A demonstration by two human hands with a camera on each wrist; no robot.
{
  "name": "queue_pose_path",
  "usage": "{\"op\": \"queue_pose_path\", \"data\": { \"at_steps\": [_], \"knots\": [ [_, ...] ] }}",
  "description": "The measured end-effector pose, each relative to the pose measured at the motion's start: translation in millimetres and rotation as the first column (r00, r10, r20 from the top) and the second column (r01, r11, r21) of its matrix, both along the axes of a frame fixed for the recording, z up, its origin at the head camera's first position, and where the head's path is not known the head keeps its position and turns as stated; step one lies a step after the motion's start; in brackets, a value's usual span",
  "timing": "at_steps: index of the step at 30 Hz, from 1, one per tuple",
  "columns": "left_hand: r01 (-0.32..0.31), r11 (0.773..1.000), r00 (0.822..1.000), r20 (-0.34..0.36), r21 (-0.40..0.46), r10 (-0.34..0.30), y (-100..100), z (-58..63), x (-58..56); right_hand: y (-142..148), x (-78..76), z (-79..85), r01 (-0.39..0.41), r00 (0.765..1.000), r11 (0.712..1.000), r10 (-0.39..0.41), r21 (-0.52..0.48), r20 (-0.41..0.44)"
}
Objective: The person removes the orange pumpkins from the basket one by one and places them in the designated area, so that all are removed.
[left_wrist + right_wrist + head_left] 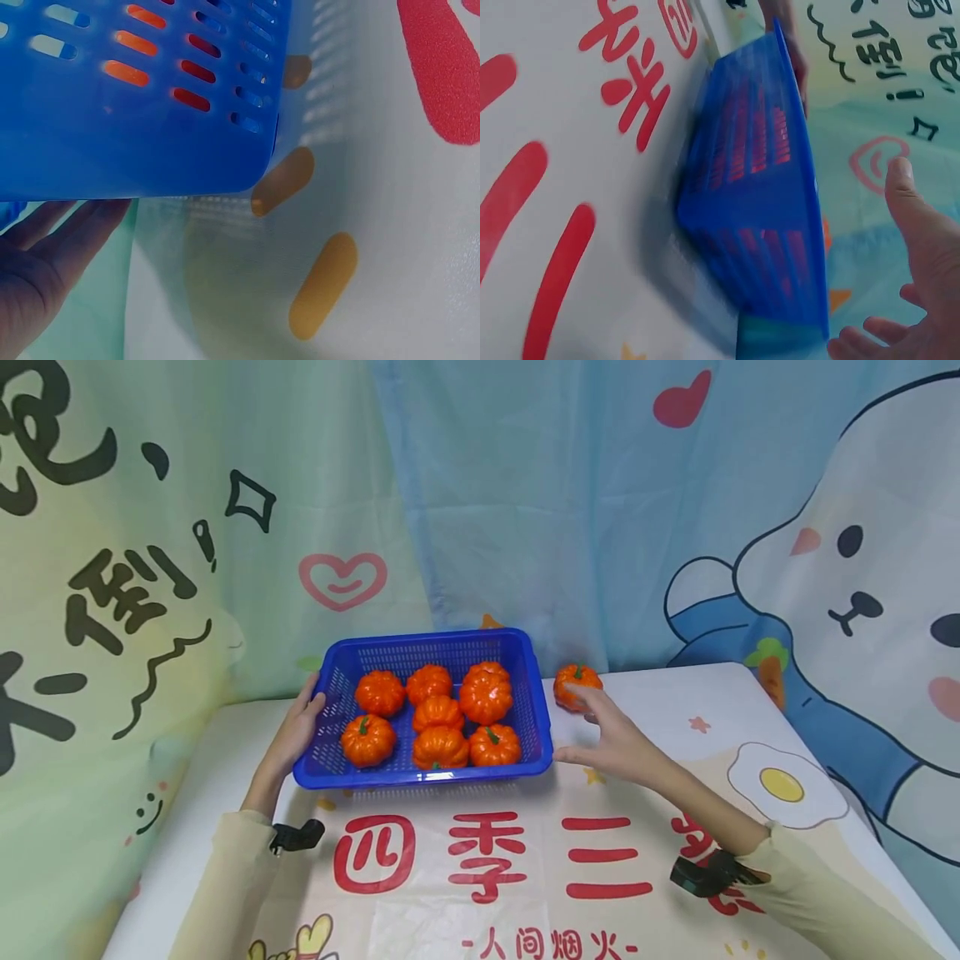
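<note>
A blue plastic basket (420, 776) holds several small orange pumpkins (369, 740). My left hand (296, 727) grips the left rim, thumb at the top edge; in the left wrist view its fingers (82, 232) reach beneath the basket's side. Beside the right rim is my right hand (611, 739), its thumb and fingers spread with nothing between them. In the right wrist view the right hand (922, 277) stands apart from most of the basket's side, fingertips close to its near corner. One more pumpkin (570, 681) lies outside the basket, partly hidden behind the right hand's fingers.
The table cover (525, 860) is printed with red characters and a fried egg. Behind the table's far edge hangs a printed curtain (495, 510), close to the basket's back rim. Black straps (708, 874) with cameras sit at both wrists.
</note>
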State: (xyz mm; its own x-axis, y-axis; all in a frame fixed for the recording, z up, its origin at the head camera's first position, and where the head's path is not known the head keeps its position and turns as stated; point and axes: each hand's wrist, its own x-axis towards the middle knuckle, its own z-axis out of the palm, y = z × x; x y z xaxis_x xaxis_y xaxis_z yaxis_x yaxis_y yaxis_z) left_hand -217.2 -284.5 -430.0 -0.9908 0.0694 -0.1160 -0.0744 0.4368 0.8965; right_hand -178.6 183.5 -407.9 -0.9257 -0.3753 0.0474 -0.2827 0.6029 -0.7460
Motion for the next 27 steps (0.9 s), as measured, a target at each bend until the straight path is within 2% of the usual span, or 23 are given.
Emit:
{"op": "queue_pose_path", "data": {
  "at_steps": [4, 8, 13, 19, 27],
  "knots": [
    [-0.001, 1.000, 1.000, -0.013, -0.014, 0.001, -4.9, -7.6, -2.4, -26.2, -9.1, 10.2, -0.105, 0.994, 0.993, 0.105, -0.061, 0.000],
    [-0.004, 1.000, 1.000, -0.017, -0.021, 0.004, -6.0, -9.4, -3.5, -59.3, -32.3, 17.1, -0.185, 0.982, 0.983, 0.185, -0.007, -0.026],
    [0.000, 1.000, 1.000, -0.019, -0.007, 0.000, -3.4, -10.0, -3.7, -93.2, -59.3, 14.9, -0.203, 0.978, 0.968, 0.209, 0.145, -0.024],
    [0.002, 1.000, 1.000, -0.027, -0.008, -0.002, -2.2, -10.6, -2.2, -114.0, -74.5, 9.9, -0.192, 0.980, 0.942, 0.199, 0.275, 0.002],
    [0.001, 1.000, 1.000, -0.029, -0.008, -0.001, -2.6, -10.0, -3.5, -117.0, -84.5, 6.4, -0.208, 0.976, 0.952, 0.217, 0.224, -0.013]
  ]
}}
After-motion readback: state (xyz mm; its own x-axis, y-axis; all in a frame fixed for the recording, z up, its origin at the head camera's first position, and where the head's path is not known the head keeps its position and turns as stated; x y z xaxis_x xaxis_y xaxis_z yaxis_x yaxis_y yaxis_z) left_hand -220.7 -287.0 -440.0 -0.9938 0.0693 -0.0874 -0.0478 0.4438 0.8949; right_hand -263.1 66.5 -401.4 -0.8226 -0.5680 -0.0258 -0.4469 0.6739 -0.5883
